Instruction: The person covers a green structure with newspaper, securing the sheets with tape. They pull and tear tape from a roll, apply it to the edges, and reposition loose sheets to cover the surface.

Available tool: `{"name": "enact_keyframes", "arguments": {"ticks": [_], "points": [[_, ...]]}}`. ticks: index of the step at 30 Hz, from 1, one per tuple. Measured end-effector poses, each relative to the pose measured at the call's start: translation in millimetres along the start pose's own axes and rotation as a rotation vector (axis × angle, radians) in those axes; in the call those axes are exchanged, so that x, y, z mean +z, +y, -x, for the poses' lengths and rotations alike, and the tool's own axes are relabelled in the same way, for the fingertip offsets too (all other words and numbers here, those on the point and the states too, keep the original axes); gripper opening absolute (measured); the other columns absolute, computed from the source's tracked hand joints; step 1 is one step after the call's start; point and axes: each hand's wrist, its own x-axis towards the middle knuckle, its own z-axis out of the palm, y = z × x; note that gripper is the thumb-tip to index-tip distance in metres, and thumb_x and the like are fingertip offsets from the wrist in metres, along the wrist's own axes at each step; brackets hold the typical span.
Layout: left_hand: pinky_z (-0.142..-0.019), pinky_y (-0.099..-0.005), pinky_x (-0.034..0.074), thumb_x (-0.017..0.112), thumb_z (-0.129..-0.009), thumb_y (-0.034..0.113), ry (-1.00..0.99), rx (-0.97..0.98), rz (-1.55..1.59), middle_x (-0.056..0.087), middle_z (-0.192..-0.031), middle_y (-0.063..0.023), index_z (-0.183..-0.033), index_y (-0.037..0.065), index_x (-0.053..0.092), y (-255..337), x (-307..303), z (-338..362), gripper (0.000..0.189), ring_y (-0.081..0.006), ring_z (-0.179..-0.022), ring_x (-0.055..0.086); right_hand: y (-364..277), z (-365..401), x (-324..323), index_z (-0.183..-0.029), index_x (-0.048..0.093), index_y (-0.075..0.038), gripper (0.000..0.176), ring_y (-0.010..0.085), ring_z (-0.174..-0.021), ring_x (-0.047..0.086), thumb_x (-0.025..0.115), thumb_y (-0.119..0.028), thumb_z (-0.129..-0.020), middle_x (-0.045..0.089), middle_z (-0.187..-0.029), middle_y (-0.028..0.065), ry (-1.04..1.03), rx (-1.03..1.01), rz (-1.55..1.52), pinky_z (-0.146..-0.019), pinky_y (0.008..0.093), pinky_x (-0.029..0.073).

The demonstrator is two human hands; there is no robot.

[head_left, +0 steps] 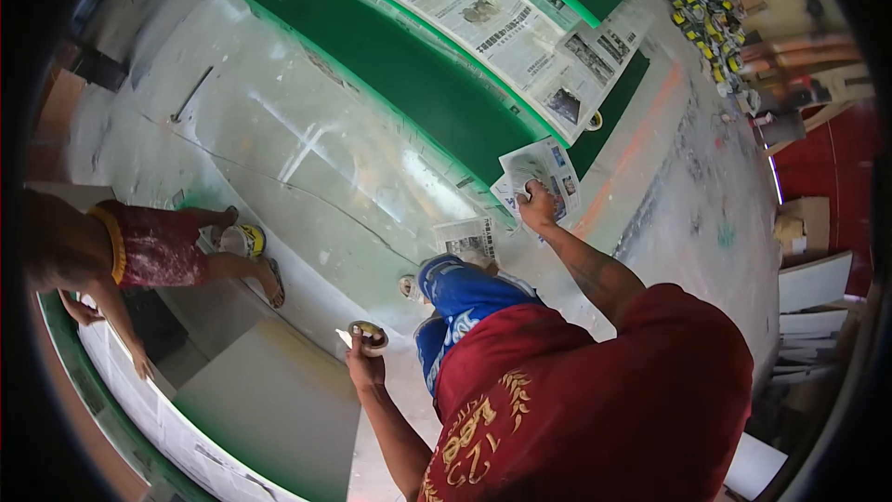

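My left hand [367, 368] is closed around what looks like a roll of tape [373, 335], with a pale strip sticking out at its side. My right hand [537, 209] has its fingers pinched on a newspaper sheet [563, 182]. That sheet lies against the near end of a long green panel [390, 65]. More newspaper [483, 19] covers the middle of the green piece between its raised, curved edges. Another newspaper piece [465, 237] is down by my legs. A small tape roll [596, 121] rests near the covered section's corner.
At the left another person in red shorts [163, 244] bends over a paper-covered green piece [139, 381]. A bucket [249, 242] stands by that person's feet. A cable [288, 184] crosses the dusty floor. Several yellow-and-black cans [701, 19] sit at upper right, boards [808, 335] at far right.
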Motion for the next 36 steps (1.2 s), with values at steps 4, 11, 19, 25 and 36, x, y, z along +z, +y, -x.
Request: {"name": "enact_keyframes", "arguments": {"ticks": [4,11,19,25,36], "points": [[-0.078,-0.0415,0.05,0.064,-0.104,0.02,-0.274,-0.081,0.039,0.066,-0.093,-0.0071,-0.106,0.005,0.061,65,53,-53,0.016,-0.0188,-0.075,0.058,-80,2,-11,-0.123,0.066,0.001,0.036,0.0344,-0.093,0.072,0.074,-0.007,-0.089,0.073,-0.107,0.0194,0.06,-0.265,-0.312,-0.085,0.0383,0.054],[-0.083,-0.0359,0.053,0.068,-0.103,0.027,-0.297,0.003,-0.303,0.067,-0.134,-0.018,-0.135,-0.005,0.058,123,179,-155,0.046,-0.0187,-0.1,0.064,-247,-29,-33,-0.124,0.068,0.001,0.023,0.01,-0.106,0.065,0.066,-0.005,-0.101,0.073,-0.118,0.0034,-0.342,-0.099,-0.977,-0.094,0.0283,0.051],[-0.086,-0.0368,0.05,0.059,-0.104,0.056,-0.455,-0.149,-0.421,0.063,-0.137,-0.0122,-0.138,0.003,0.058,215,261,-258,0.063,-0.0192,-0.105,0.06,-379,-101,-13,-0.115,0.07,-0.002,0.019,0.0107,-0.096,0.065,0.072,-0.006,-0.097,0.071,-0.105,0.0013,-0.532,-0.099,-1.09,-0.086,0.029,0.052],[-0.085,-0.0394,0.051,0.058,-0.105,0.051,-0.523,-0.627,-0.243,0.066,-0.122,-0.0049,-0.136,0.01,0.057,234,296,-280,0.052,-0.0221,-0.104,0.063,-406,-106,63,-0.125,0.07,0.0,0.027,0.016,-0.108,0.068,0.07,-0.01,-0.1,0.073,-0.122,0.0089,-0.278,0.185,-1.478,-0.096,0.0314,0.054],[-0.064,-0.0299,0.048,0.062,-0.105,0.012,-0.419,-0.438,-0.7,0.065,-0.09,-0.0012,-0.112,0.007,0.064,231,305,-430,0.009,-0.0132,-0.063,0.052,-281,-58,148,-0.136,0.063,0.001,0.042,0.0237,-0.103,0.071,0.066,-0.024,-0.102,0.071,-0.126,0.0167,-0.097,0.813,-1.349,-0.093,0.0389,0.057]]}}
